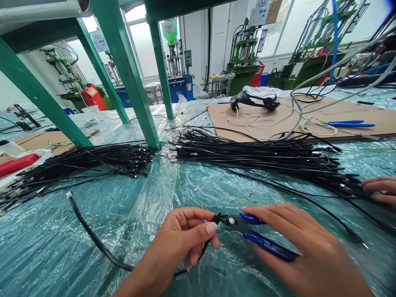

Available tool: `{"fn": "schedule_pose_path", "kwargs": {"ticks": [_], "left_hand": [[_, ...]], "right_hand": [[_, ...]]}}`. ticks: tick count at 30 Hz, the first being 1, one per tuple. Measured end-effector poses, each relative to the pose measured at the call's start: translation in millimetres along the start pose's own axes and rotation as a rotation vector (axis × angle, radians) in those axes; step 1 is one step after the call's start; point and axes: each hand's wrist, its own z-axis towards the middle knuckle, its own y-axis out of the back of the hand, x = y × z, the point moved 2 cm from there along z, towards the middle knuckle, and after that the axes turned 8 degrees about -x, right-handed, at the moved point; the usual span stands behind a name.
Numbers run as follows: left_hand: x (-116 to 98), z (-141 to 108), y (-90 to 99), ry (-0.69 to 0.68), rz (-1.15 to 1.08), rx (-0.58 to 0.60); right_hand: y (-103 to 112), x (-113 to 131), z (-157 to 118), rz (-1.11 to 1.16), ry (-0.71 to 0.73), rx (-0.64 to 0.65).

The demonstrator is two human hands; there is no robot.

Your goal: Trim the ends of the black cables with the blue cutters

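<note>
My left hand pinches a black cable close to one end, between thumb and fingers. The rest of that cable passes under my wrist and curves out to the left, ending in a pale connector. In my right hand is a pair of blue-handled cutting pliers, its handles spread a little apart. The jaws meet the cable end right at my left fingertips. Whether the blades are closed on it is too small to tell.
Behind my hands lie a large bundle of black cables and another bundle at left. Green posts rise from the plastic-covered table. On cardboard are a black headset and blue-handled pliers. Another person's hand touches cables at right.
</note>
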Motion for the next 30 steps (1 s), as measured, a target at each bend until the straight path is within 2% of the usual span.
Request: {"fn": "schedule_pose_path", "kwargs": {"ticks": [17,21,25,30], "left_hand": [[-0.8,2.2,-0.6,-0.013,0.03,-0.034],[1.2,3.5,0.6,-0.018,0.031,-0.009],[2.5,2.6,1.3,-0.042,0.004,0.025],[0.8,0.4,1.1,-0.024,0.015,0.017]], "right_hand": [[0.1,-1.7,-0.7,0.009,0.024,-0.003],[1.0,0.1,1.0,0.006,0.049,0.01],[4.6,6.0,4.2,0.039,0.087,-0.039],[4.2,3.8,1.6,0.025,0.0,-0.025]]}}
